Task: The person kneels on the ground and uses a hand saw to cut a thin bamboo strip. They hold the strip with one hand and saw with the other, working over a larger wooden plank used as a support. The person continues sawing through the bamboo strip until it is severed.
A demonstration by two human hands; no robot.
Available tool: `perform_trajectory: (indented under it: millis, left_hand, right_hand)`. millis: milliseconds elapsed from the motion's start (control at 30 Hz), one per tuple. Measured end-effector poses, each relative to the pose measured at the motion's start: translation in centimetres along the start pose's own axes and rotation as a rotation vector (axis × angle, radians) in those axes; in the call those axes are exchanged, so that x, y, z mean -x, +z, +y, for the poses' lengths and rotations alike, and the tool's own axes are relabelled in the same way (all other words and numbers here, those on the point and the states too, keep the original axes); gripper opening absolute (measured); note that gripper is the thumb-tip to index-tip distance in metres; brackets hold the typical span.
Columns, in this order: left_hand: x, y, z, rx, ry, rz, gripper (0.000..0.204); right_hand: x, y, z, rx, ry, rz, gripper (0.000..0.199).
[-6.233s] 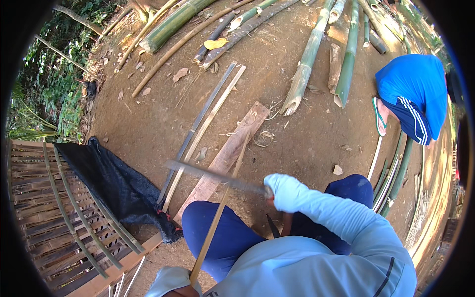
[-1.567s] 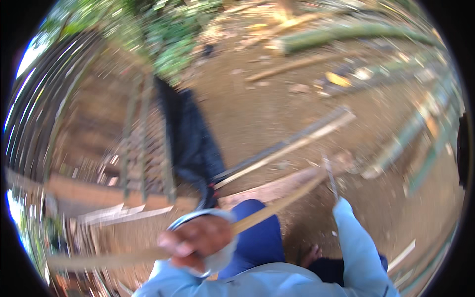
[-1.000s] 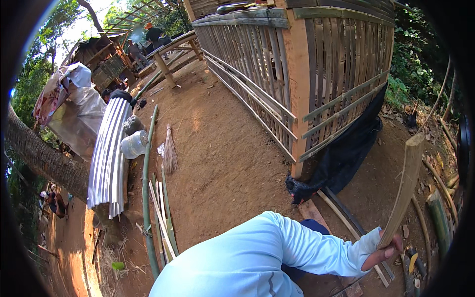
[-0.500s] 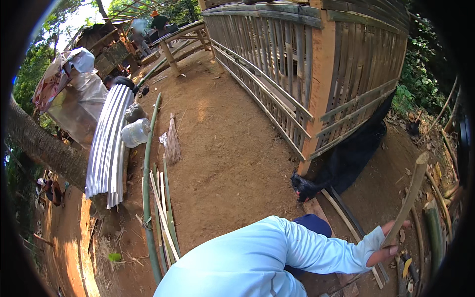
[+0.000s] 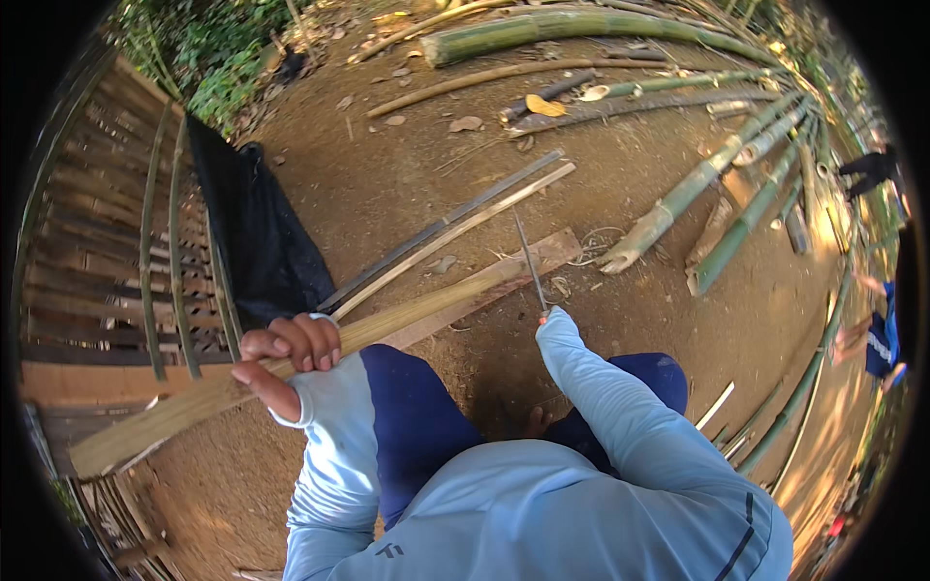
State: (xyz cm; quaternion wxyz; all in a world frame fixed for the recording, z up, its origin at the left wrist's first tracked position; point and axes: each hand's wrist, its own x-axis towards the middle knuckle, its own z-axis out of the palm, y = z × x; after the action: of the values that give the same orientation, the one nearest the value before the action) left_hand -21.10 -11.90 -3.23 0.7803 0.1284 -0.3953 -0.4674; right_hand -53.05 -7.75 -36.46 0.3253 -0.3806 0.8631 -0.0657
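Aslant, strip point(image 5: 383, 325) in left hand point(image 5: 291, 353).

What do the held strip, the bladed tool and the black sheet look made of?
Strip in the left hand: probably bamboo or wood, matte tan, with lengthwise streaks. Bladed tool in the right hand: likely metal, thin and grey; sheen unclear. Black sheet: perhaps plastic mesh or cloth, dull, draping in soft folds.

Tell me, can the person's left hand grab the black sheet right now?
Probably not without letting go first: the left hand is closed around a long strip. The black sheet looks close by, with nothing obvious between, though depth is hard to judge.
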Motion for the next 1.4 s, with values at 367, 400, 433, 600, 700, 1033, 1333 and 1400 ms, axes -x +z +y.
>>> perform_trajectory:
  millis: [367,400,433,600,700,1033,1333,1400]
  left_hand:
    - [1.0,0.6,-1.8,-0.139,0.074,0.062,0.044]
    - [0.9,0.7,-1.9,-0.156,0.073,0.053,0.044]
    - [0.7,0.9,-1.8,-0.145,0.072,0.042,0.043]
    - [0.4,1.8,-2.3,-0.173,0.061,0.046,0.038]
    - [0.2,2.1,-2.5,-0.197,0.045,0.058,0.037]
    - [1.4,2.7,-1.9,-0.106,0.04,-0.316,0.04]
    - [2.9,3.5,-2.0,-0.093,0.067,-0.269,0.038]
    - [2.6,3.3,-1.8,-0.105,0.052,-0.28,0.038]
  right_hand:
    - [10.8,-8.2,-7.1,-0.095,-0.259,-0.124,0.02]
    - [11.3,-9.2,-8.0,-0.05,-0.257,-0.19,0.02]
    - [12.7,-10.0,-8.9,-0.074,-0.356,-0.115,0.02]
    - [14.8,-12.2,-9.8,-0.15,-0.52,-0.11,0.022]
    - [13.2,-11.2,-9.7,-0.123,-0.468,-0.163,0.023]
    - [17.8,-13.3,-11.7,-0.124,-0.577,-0.058,0.019]
    - [18.2,-14.7,-11.5,-0.061,-0.467,-0.115,0.015]
    - [18.4,-14.3,-11.3,-0.065,-0.501,-0.126,0.015]
